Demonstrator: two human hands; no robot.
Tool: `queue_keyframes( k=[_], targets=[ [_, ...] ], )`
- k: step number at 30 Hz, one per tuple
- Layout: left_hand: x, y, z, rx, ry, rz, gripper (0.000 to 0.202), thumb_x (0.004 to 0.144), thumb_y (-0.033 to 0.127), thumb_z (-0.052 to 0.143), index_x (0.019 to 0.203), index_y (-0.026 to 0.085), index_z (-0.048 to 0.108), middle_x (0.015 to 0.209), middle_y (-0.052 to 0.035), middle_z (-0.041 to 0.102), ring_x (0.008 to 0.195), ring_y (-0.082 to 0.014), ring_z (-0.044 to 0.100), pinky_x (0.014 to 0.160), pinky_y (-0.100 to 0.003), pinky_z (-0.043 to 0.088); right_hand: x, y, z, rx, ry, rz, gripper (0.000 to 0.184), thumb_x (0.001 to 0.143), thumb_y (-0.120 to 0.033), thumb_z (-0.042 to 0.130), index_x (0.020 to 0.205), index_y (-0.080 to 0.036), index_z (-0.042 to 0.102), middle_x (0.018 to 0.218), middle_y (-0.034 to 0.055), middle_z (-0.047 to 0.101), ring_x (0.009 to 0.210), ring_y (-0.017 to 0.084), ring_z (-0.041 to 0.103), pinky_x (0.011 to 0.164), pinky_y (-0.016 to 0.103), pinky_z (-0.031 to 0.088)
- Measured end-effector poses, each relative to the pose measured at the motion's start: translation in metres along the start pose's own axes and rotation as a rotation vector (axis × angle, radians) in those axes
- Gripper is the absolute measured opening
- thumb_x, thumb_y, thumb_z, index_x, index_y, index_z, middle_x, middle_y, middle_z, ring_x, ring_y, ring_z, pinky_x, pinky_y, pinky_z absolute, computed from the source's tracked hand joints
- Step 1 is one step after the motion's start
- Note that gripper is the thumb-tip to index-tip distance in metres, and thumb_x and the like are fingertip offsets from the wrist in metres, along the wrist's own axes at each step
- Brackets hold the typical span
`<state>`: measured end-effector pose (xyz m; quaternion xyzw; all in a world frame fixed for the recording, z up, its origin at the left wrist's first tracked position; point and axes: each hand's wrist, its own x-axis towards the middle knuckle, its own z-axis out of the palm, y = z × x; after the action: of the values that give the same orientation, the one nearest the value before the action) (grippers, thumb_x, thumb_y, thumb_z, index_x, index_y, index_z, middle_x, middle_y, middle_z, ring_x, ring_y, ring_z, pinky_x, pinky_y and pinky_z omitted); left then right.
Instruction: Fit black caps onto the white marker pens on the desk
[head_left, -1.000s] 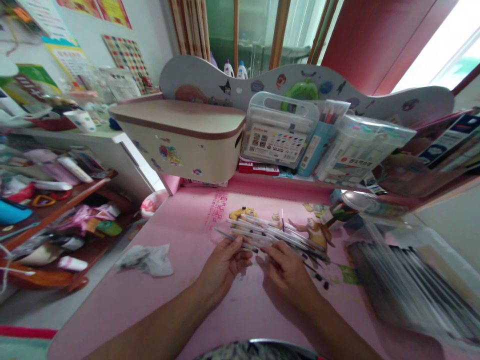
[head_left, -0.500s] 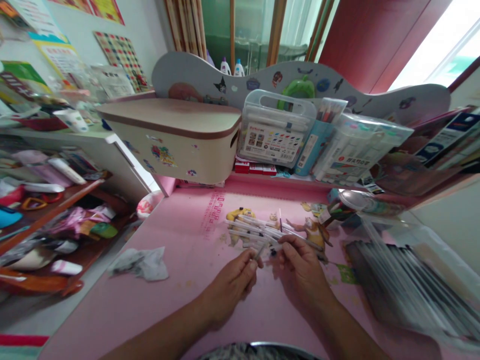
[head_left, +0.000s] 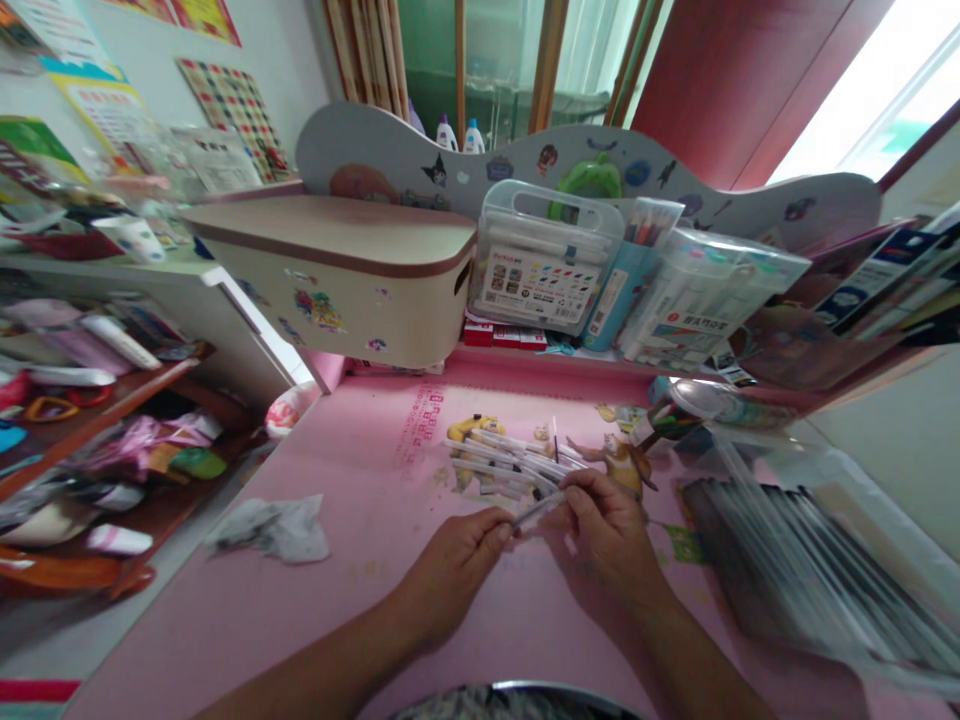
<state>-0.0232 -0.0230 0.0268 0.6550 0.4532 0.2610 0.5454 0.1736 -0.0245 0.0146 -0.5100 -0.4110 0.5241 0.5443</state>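
Note:
Between my hands, above the pink desk top (head_left: 360, 610), is a slim clear pen-like tube (head_left: 538, 510) with a darker end. My left hand (head_left: 469, 560) pinches the darker end between thumb and fingers. At the other end, the fingers of my right hand (head_left: 611, 520) are closed on the tube. Just beyond my hands lies a loose pile of similar whitish tubes (head_left: 502, 460), some with black parts. To the right, a clear plastic box (head_left: 855, 480) holds many slender dark-and-clear sticks (head_left: 817, 560), blurred, their exact kind not clear.
A crumpled whitish wrapper (head_left: 281, 530) lies at the left of the desk. A shelf at the back carries a cream lidded bin (head_left: 337, 280), a marker case (head_left: 544, 265) and packs of pens (head_left: 682, 295). A jar of pens (head_left: 690, 400) stands at the back right.
My hands have brought the tube into a line between them, with more of it showing now. The left hand has shifted slightly left and down. The view has turned a little.

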Motion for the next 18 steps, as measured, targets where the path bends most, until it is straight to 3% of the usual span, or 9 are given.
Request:
queue_keyframes(
  k=[6, 18],
  targets=[
    [-0.0001, 0.0021, -0.0005, 0.031, -0.037, -0.022, 0.030, 0.094, 0.035, 0.045, 0.086, 0.020, 0.069, 0.080, -0.0010, 0.067, 0.079, -0.0192, 0.058, 0.072, -0.025, 0.037, 0.0000, -0.0023, -0.0059, -0.167, -0.038, -0.034, 0.023, 0.083, -0.042, 0.067, 0.091, -0.020, 0.065, 0.063, -0.0040, 0.048, 0.053, 0.010, 0.042, 0.046, 0.021, 0.034],
    [-0.0001, -0.0010, 0.0009, 0.054, -0.019, 0.001, 0.028, 0.093, 0.032, 0.046, 0.081, 0.018, 0.067, 0.075, -0.0003, 0.063, 0.075, -0.0178, 0.056, 0.070, -0.024, 0.037, -0.0008, -0.0001, -0.0019, -0.145, -0.112, 0.057, 0.025, 0.089, -0.045, 0.059, 0.088, -0.021, 0.060, 0.056, -0.0068, 0.045, 0.047, 0.009, 0.038, 0.044, 0.020, 0.029]
  ],
)
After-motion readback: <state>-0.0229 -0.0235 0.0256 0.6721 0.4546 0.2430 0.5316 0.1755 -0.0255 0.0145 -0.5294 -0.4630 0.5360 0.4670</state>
